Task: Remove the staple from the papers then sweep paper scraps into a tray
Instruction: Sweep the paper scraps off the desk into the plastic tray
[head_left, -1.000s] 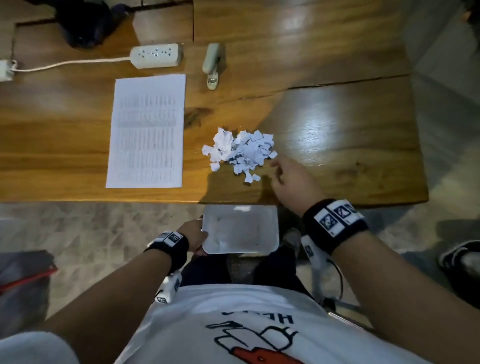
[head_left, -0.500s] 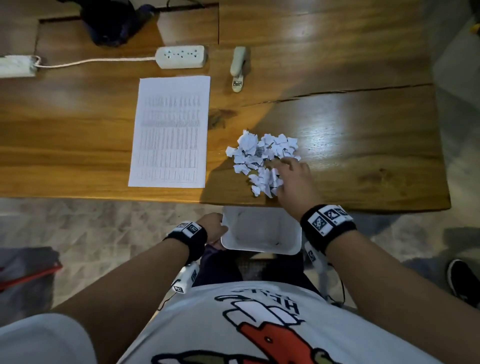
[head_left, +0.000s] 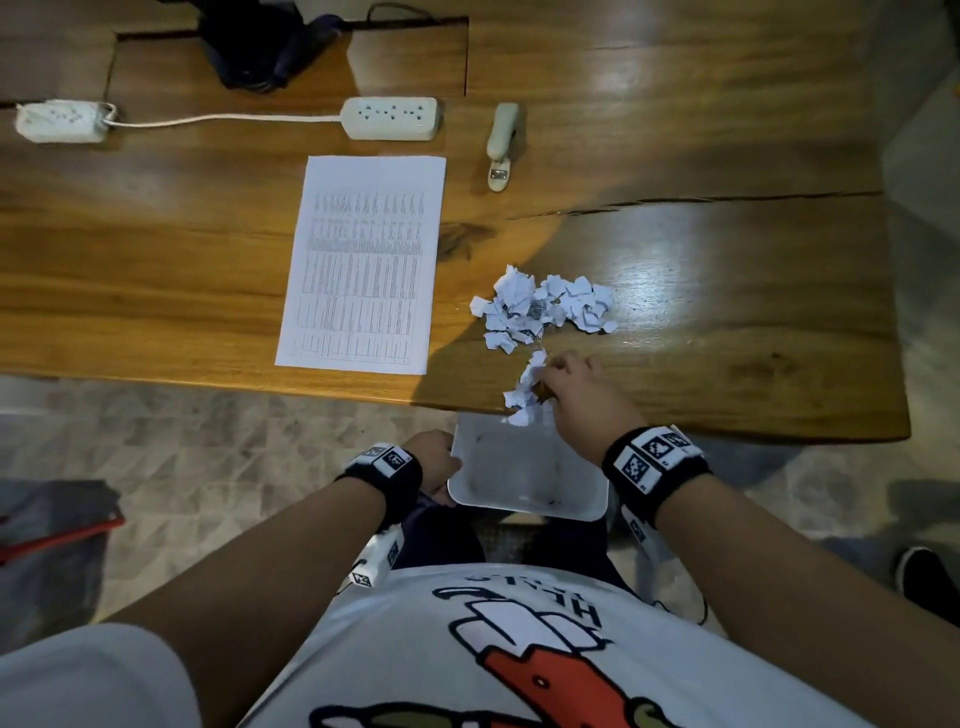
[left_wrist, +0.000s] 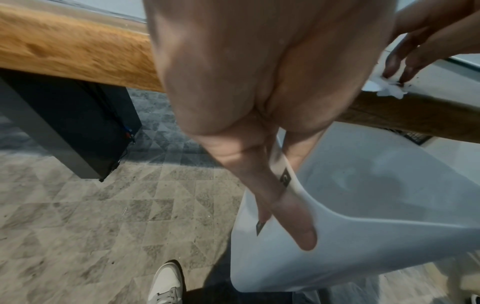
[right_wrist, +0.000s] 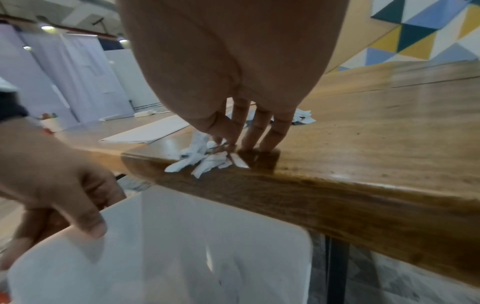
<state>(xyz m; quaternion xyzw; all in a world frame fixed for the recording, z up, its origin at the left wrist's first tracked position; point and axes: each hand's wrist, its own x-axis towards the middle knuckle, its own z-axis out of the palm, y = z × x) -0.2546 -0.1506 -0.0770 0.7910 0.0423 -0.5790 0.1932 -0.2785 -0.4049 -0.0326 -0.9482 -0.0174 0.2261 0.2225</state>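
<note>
A heap of white paper scraps (head_left: 545, 306) lies on the wooden table (head_left: 727, 322). A smaller bunch of scraps (head_left: 524, 395) (right_wrist: 202, 158) sits at the table's front edge, some hanging over it. My right hand (head_left: 566, 384) (right_wrist: 246, 142) rests straight fingers on the table against that bunch. Below the edge my left hand (head_left: 434, 462) (left_wrist: 272, 181) grips the left rim of a white tray (head_left: 524, 467) (left_wrist: 363, 205) (right_wrist: 182, 246), thumb on top. The tray's inside looks bare. The printed papers (head_left: 363, 265) lie flat to the left.
A beige stapler (head_left: 501, 145) and a white power strip (head_left: 392, 118) lie at the back of the table, with a second strip (head_left: 60, 120) far left and a dark bag (head_left: 254, 47) behind. Tiled floor (head_left: 234, 457) lies below; my shoe (left_wrist: 166, 283) is on it.
My right hand has dragged a bunch of scraps from the heap back to the table's front edge, over the tray. The left hand keeps the tray under the edge.
</note>
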